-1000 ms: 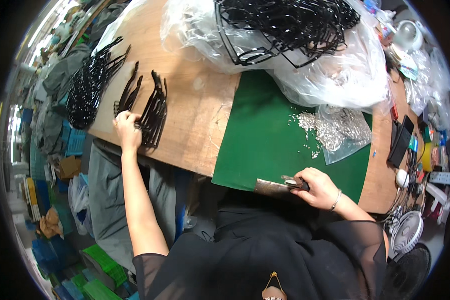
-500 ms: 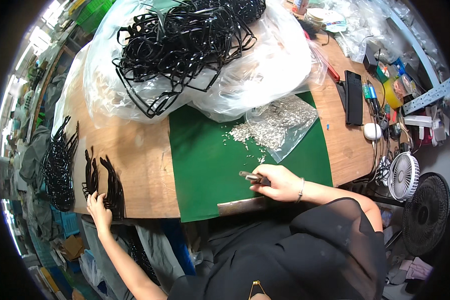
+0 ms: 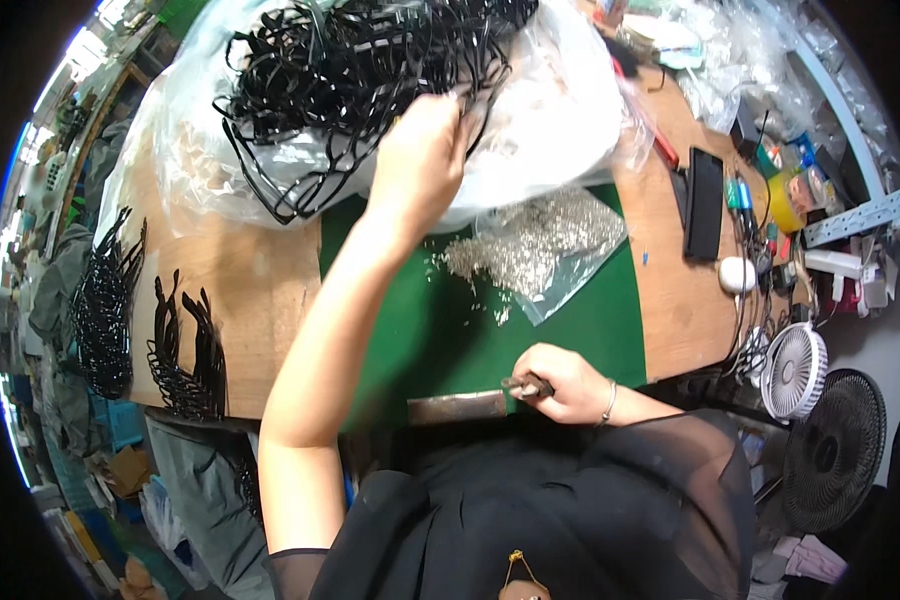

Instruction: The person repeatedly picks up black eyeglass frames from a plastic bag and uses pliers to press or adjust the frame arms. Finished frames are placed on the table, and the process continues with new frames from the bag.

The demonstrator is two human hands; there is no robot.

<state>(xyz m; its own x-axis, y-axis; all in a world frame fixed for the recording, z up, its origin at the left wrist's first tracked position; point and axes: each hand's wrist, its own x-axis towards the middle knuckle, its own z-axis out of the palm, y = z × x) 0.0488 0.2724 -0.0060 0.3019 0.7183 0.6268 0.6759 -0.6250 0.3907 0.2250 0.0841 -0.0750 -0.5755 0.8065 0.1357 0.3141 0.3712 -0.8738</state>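
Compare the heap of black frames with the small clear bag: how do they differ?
The heap of black frames is larger and bulkier; the small clear bag lies flatter.
The heap is a tangle of black loops; the bag holds tiny silver bits, some spilled outside it.
The left hand is at the heap's near edge; neither hand touches the bag.
Both the heap and the bag's contents look shiny.

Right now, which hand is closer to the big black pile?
Left. The left hand is at the black pile; the right hand is farther away, holding a tool near the front of the green mat.
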